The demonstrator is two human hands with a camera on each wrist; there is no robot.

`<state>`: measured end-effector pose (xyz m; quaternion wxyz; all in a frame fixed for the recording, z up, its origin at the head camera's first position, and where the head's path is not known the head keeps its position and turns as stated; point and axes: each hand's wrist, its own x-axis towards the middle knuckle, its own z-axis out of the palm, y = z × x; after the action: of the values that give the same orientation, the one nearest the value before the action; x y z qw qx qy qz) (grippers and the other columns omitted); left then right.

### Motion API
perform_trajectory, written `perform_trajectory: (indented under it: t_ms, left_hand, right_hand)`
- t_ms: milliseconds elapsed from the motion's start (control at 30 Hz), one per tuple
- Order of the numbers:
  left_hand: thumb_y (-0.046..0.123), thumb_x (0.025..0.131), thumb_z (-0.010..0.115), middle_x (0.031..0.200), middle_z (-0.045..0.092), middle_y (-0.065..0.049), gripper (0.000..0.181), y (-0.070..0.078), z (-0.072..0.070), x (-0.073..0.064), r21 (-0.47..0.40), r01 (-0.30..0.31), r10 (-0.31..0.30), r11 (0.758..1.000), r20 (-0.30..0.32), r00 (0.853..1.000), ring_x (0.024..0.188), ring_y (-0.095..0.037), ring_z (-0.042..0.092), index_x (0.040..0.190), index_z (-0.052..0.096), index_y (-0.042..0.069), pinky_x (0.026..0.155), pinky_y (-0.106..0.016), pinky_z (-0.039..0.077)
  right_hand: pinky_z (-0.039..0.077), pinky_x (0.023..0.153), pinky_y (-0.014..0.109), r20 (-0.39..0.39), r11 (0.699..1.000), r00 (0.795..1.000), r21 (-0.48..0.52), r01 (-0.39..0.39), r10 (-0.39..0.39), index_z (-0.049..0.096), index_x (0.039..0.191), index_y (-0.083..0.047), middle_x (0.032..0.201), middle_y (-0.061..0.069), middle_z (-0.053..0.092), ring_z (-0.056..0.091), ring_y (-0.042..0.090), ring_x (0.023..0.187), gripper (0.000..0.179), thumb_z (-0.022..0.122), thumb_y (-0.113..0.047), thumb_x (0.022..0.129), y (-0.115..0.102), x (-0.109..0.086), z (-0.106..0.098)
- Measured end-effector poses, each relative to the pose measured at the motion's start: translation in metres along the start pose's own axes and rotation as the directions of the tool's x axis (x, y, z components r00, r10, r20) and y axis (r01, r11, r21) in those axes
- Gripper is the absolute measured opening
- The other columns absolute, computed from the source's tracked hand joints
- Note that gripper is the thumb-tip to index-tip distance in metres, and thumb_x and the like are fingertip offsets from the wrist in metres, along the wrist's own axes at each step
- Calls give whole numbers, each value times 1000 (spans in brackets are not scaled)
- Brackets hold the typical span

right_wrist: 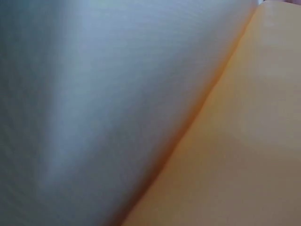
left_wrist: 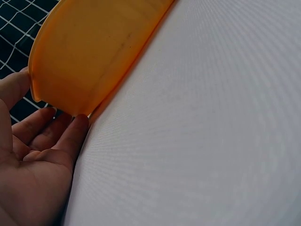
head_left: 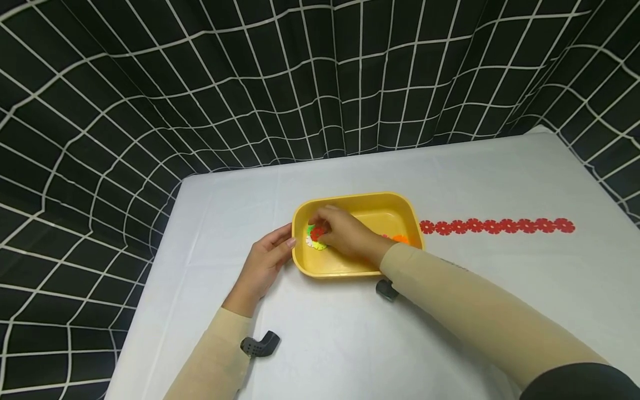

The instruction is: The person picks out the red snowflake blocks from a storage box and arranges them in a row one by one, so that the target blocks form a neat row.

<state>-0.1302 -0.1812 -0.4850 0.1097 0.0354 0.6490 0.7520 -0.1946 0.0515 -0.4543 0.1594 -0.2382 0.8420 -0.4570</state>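
Observation:
A yellow plastic tray (head_left: 350,274) stands on the white-covered table. At its left end my left hand (head_left: 265,261) grips the wall, thumb at the rim; the left wrist view shows the fingers (left_wrist: 73,136) against the outside of the tray (left_wrist: 94,56). My right hand (head_left: 340,230) reaches down inside the tray and pinches a red flower-shaped disc (head_left: 316,234). Green, white and yellow-green discs (head_left: 318,245) lie just under it. The right wrist view holds only the blurred tray wall (right_wrist: 225,141) and cloth, with the fingers out of sight.
Orange discs (head_left: 401,239) lie at the tray's right end, partly behind my right forearm. From the tray's right side a straight row of red flower-shaped discs (head_left: 492,226) runs rightward over the table (head_left: 320,333). A black grid-patterned curtain (head_left: 300,83) hangs behind.

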Motion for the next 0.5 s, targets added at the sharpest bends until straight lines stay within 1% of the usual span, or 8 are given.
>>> perform_trajectory:
  t_ms: [133, 233, 367, 500]
  left_hand:
    - [5, 108, 66, 155, 58, -21, 51, 0, 0, -1, -1, -2, 2, 1000, -1, 1000, 141, -32, 57, 157, 52, -6, 111, -38, 52]
    - [6, 108, 66, 155, 57, -20, 52, 0, 0, -1, 6, -2, 2, 1000, -2, 1000, 141, -32, 57, 157, 52, -5, 111, -38, 53]
    - [7, 108, 67, 155, 58, -19, 52, 0, 0, -1, 9, -2, 2, 1000, -4, 1000, 141, -32, 58, 157, 53, -5, 111, -38, 53]
    - [7, 108, 68, 155, 58, -19, 52, 1, 0, -1, 4, 0, 0, 1000, -3, 1000, 141, -32, 58, 156, 53, -5, 111, -38, 53]
  right_hand:
    - [54, 94, 34, -19, 1000, 1000, 15, 16, -16, 71, 116, -5, 107, 5, 65, 58, 25, 102, 21, 75, 6, 99, -1, -2, -1]
    - [54, 94, 34, -24, 999, 1000, 46, 21, -20, 71, 110, -7, 106, 4, 66, 59, 24, 102, 13, 73, 4, 102, -1, -2, -2]
    - [55, 94, 35, -32, 995, 999, 101, 0, 3, 70, 114, -8, 106, 6, 67, 60, 25, 102, 13, 72, 1, 104, -3, -3, -5]
    - [56, 92, 36, -50, 990, 998, 141, -25, 32, 70, 116, -9, 106, 7, 67, 61, 27, 101, 16, 73, 0, 103, -4, -2, -9]
